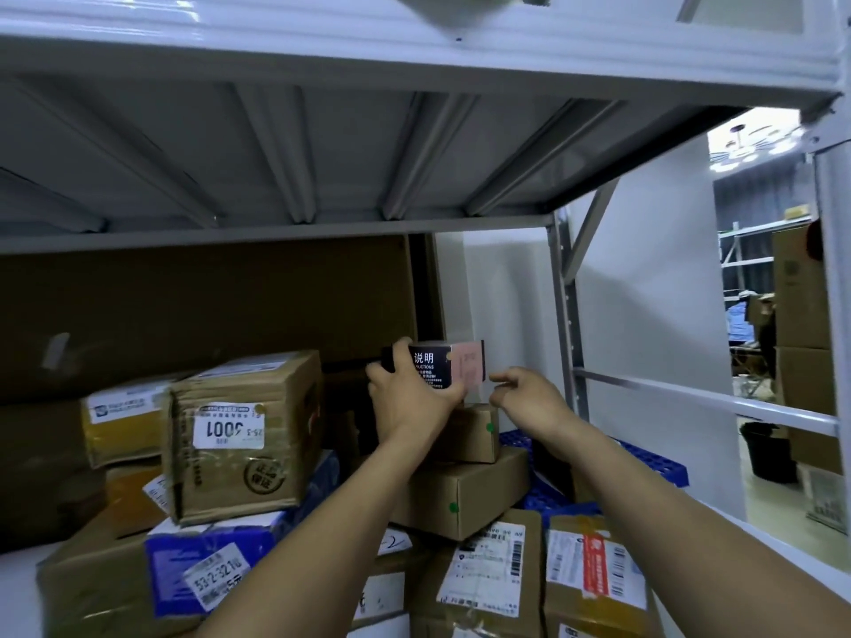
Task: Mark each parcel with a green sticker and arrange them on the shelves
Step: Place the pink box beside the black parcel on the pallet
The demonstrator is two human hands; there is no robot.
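Parcels crowd the lower half of the frame as a person's bare arms reach up from the bottom edge into a bay of grey metal shelving [322,145]. At centre, the left hand [410,398] grips a small black-and-pink box [456,363] from below and at its left end. Its fingers wrap onto the black face printed with white characters, and the box is held just above a small brown carton [465,437]. The right hand [525,393], just right of centre, has its fingers curled, tips close to the box's pink end; whether they touch the box or pinch anything cannot be told. A green sticker [490,426] shows on the small carton's right face, and a second green sticker [453,507] on the larger brown carton [479,490] beneath it. Left of centre, a worn carton labelled "1001" [285,453] sits tilted on a blue-and-white parcel [207,559]. A blue plastic crate [654,458] shows at right, behind the right forearm.
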